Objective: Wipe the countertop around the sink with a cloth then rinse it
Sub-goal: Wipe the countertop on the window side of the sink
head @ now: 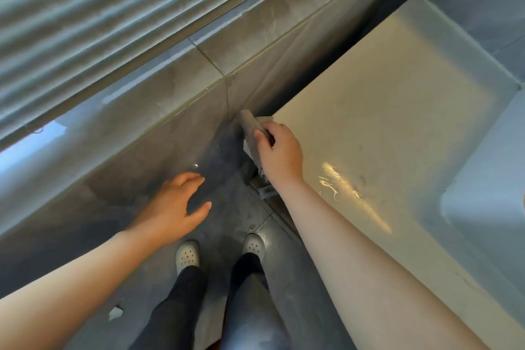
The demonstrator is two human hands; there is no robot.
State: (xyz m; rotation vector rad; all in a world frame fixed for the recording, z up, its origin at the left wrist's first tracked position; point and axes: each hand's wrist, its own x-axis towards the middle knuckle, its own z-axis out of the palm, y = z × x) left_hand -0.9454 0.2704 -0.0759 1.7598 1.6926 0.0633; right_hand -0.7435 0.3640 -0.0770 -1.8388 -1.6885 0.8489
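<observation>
At frame centre, the right hand (279, 155) grasps a folded grey cloth (251, 129) against the glossy cream countertop's (383, 111) left edge; the left hand (177, 207) hovers, fingers spread, grasping nothing.

Both forearms bare, no sleeves visible, nothing on left hand (176, 204) or right hand (279, 155); dark trousers (181, 301), white perforated clog-style shoes (187, 254) on both feet.

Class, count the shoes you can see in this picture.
2: the left shoe and the right shoe stand on the floor, below the hands.
</observation>
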